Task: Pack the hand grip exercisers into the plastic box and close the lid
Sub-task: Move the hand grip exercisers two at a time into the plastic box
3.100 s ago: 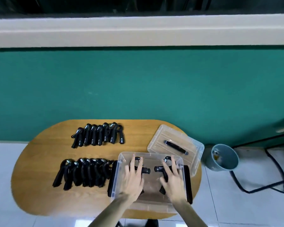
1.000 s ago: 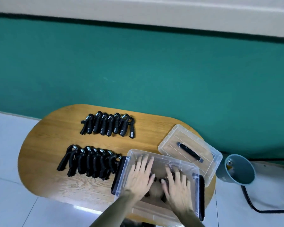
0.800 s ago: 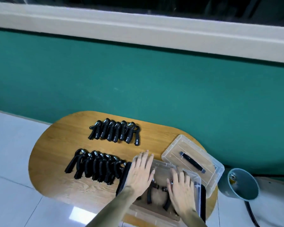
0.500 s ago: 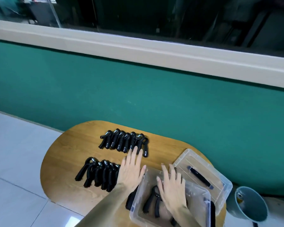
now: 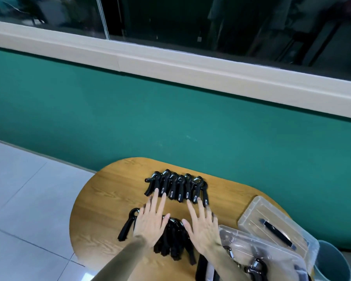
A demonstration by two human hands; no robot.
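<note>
Head view: left hand (image 5: 151,221) and right hand (image 5: 203,226) apart, flat, fingers straight toward twelve o'clock over near exercisers (image 5: 173,240), gripping nothing.

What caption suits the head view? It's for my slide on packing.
Both open hands, left hand and right hand, reach over the near row of hand grip exercisers beside the plastic box.

Plastic box (image 5: 272,254) cut off at bottom edge, blurred; grip exercisers inside (image 5: 255,268) partly out of frame. Near row of exercisers (image 5: 174,242) half hidden under both hands. Bin (image 5: 332,264) clipped.
</note>
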